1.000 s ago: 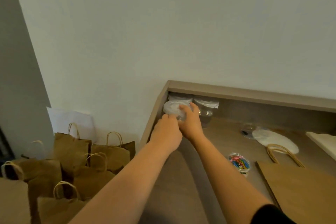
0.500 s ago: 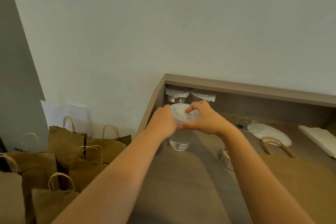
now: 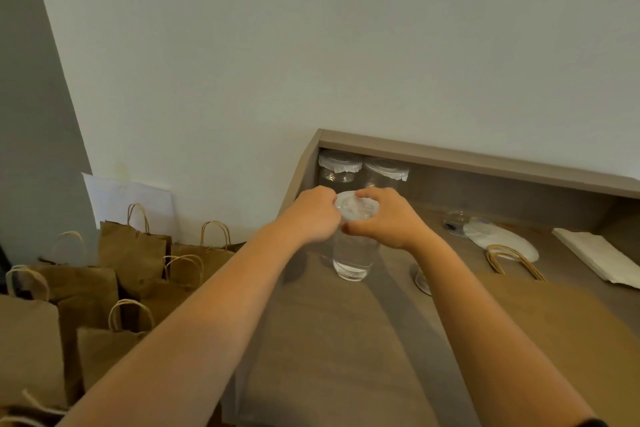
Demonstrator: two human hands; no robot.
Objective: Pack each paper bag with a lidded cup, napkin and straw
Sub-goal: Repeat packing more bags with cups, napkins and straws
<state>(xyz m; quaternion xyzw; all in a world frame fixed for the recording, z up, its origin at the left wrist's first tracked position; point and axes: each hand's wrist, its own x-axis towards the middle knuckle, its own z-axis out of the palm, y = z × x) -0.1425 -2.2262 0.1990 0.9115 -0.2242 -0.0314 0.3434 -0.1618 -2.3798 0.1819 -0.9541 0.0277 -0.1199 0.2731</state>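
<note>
Your fingers [image 3: 363, 196] meet on the lid [image 3: 356, 206] of the cup [image 3: 353, 256] standing on the counter [image 3: 329, 340]. Behind your fingers stand two covered cups [image 3: 363, 172]. Right of them lie a flat paper bag [image 3: 554, 315] and, farther right, napkins [image 3: 599, 256]. Left of them, below the counter, stand upright bags [image 3: 131, 253].

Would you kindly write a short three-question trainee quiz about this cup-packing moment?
1. True or false: both hands are on the white lid of the clear cup.
2. How many other covered cups stand at the counter's back-left corner?
3. Where is the flat paper bag? A) on the floor B) on the counter, on the person's right C) inside the cup

Key: 1 true: the left hand and right hand hold its rim. 2 two. 3 B.
</note>
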